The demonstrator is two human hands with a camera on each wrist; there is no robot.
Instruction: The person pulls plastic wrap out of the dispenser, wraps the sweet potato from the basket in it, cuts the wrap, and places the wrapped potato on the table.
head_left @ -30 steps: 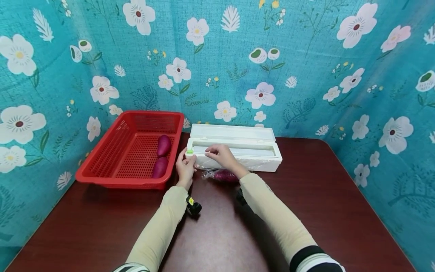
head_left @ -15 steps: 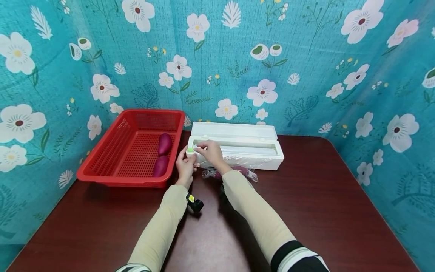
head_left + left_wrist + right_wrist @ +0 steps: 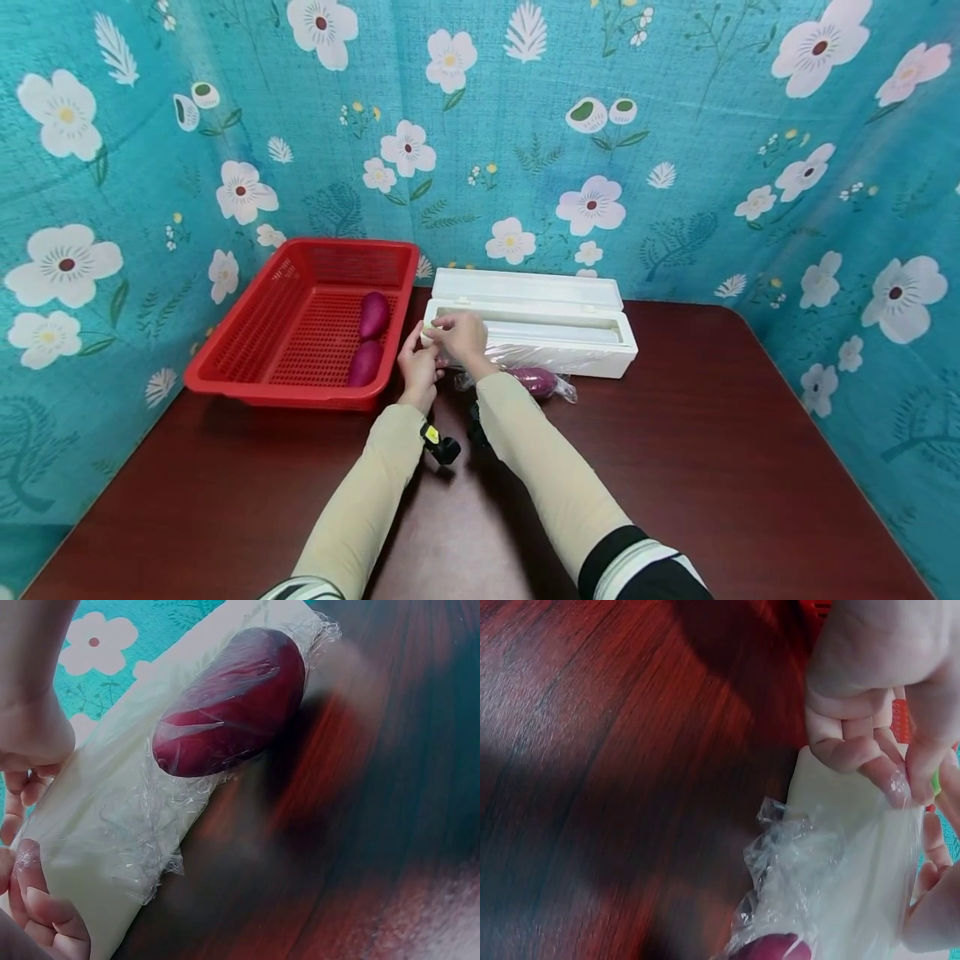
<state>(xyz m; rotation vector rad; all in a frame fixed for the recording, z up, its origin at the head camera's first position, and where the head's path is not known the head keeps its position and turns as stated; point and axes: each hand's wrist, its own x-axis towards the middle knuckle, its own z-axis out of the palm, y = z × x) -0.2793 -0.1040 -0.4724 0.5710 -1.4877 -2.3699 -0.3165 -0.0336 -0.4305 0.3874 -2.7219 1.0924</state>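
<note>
A long white box [image 3: 558,360] stands with its lid raised and a pale roll inside. Clear film [image 3: 855,847] hangs over its front. At the box's left end, my left hand [image 3: 420,367] pinches the film edge between thumb and fingertip, with other fingers curled. My right hand [image 3: 463,337] is bent over the same corner, its fingertips pinching at the green slider [image 3: 936,782], which they mostly cover. Against the box front lies a purple sweet potato [image 3: 232,705] wrapped in film, partly behind the right forearm in the head view.
A red basket [image 3: 277,389] stands left of the box, holding two unwrapped purple sweet potatoes [image 3: 373,316]. A blue flowered curtain [image 3: 465,125] rises behind and beside the dark brown table [image 3: 712,433].
My right hand has moved left along the box to its left end, beside my left hand. More of the wrapped sweet potato shows. The left hand still holds the corner.
</note>
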